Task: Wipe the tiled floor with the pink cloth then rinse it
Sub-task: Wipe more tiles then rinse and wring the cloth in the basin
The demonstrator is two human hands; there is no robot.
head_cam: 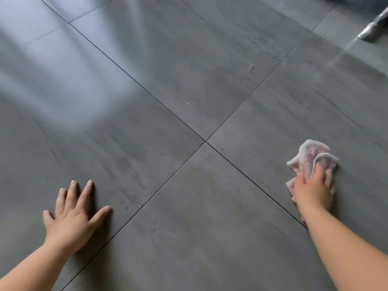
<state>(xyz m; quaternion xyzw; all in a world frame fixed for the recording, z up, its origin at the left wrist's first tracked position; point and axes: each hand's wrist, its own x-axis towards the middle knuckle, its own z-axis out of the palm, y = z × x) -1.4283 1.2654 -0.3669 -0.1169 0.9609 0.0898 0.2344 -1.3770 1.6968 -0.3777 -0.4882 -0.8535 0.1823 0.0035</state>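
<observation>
The right hand (312,186) is gripping the soft, light-looking pink cloth (315,155) by its bunched middle, fingers curled, on the floor (189,217) right of the four-tile corner; the left hand (73,215) is resting, fingers spread.

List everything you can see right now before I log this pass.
floor: one, dark grey tiles, fills the view; four tiles meet at a joint cross near the centre
cloth: one, pink, bunched on the floor at right, below the joint cross
crumb: one, pale, on the far tile, above centre
speck: one, white, on the same tile, nearer the cross
metal tube: one, silver, top right corner, blurred; what it belongs to cannot be told
left hand: one, flat on the floor at lower left, fingers spread
right hand: one, at right, grips the cloth against the floor
</observation>
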